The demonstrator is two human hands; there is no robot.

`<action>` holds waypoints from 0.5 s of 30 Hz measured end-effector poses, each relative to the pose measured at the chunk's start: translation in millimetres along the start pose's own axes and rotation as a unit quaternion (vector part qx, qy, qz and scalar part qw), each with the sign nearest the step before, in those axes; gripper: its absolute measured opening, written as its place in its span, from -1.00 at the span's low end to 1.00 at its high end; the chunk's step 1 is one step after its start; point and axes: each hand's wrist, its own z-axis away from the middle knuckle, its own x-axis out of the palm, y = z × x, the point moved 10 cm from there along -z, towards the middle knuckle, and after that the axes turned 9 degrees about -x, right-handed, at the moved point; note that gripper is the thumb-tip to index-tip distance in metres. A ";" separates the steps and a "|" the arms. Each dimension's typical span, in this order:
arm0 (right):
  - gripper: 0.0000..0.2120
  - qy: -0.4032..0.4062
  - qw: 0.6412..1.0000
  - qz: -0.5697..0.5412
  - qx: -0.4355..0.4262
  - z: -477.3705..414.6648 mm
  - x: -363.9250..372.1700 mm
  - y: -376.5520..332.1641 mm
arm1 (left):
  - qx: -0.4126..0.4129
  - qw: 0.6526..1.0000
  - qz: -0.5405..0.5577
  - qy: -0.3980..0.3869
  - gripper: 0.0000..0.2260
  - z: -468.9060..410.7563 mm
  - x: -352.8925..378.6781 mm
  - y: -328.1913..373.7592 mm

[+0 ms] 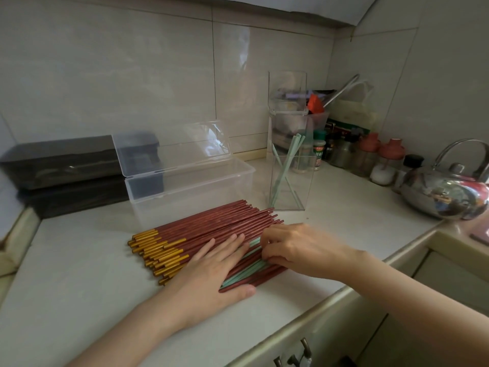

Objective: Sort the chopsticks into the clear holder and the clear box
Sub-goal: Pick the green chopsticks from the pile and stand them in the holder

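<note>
- Centre of the frame, on the white counter (79, 274): a loose pile of dark red wooden chopsticks with gold ends (206, 229), gold ends to the left, thin tips to the upper right.
- Mixed into the lower edge of that pile: a few pale green chopsticks (238, 277), partly covered by both hands.
- Left hand (211, 271): laid flat on the pile, fingers straight and together, thumb out on the counter at the pile's near edge; nothing gripped.
- Right hand (293, 247): right of the pile, fingers curled down, tips pinching the pale green chopsticks among the red ones.
- Just behind the pile, toward the upper left: a clear plastic rectangular box with its hinged lid raised (190, 197), nothing visible inside.
- Right of the box, near the pile's tips: a tall clear square holder (304, 181), upright, with two pale green sticks (287, 165) leaning crossed inside.
- Far left, against the tiled wall: stacked black trays (60, 160).
- Right side of the frame: a shiny steel kettle (444, 192), with red-lidded glass jars (386, 160) behind it.
</note>
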 end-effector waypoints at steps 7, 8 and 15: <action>-0.91 -0.011 0.998 -0.058 0.034 -1.4 0.9 13.9 | -0.002 1.000 -0.002 0.011 -0.33 0.6 -1.6 0.5; -0.90 -0.017 0.998 -0.052 0.029 -2.3 2.1 11.6 | -0.002 1.000 -0.005 0.013 -0.33 0.7 -1.6 0.0; -0.88 -0.085 0.996 0.007 0.000 -10.5 5.7 7.3 | -0.006 1.000 -0.022 0.014 -0.32 1.3 -0.6 -2.3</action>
